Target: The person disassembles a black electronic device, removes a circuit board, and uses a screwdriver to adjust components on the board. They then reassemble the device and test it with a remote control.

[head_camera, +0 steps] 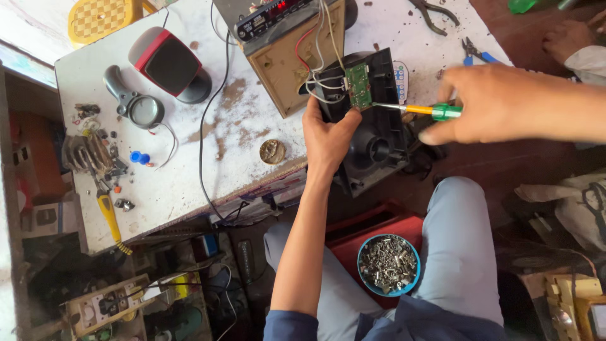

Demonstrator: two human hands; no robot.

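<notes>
My left hand (326,136) grips the edge of a black plastic speaker panel (385,136) and props it against the white workbench (189,170). A small green circuit board (360,85) is fixed to the panel, with white and red wires running from it to a tan wooden speaker box (293,69). My right hand (499,104) holds a screwdriver with a green and yellow handle (435,112); its metal tip touches the lower edge of the circuit board.
A blue bowl of screws (388,264) rests between my knees on a red crate. A red and black small speaker (169,63), a grey tool, pliers (434,14), a yellow-handled screwdriver (110,218) and small parts lie on the bench. Another person's hand (567,39) is at the top right.
</notes>
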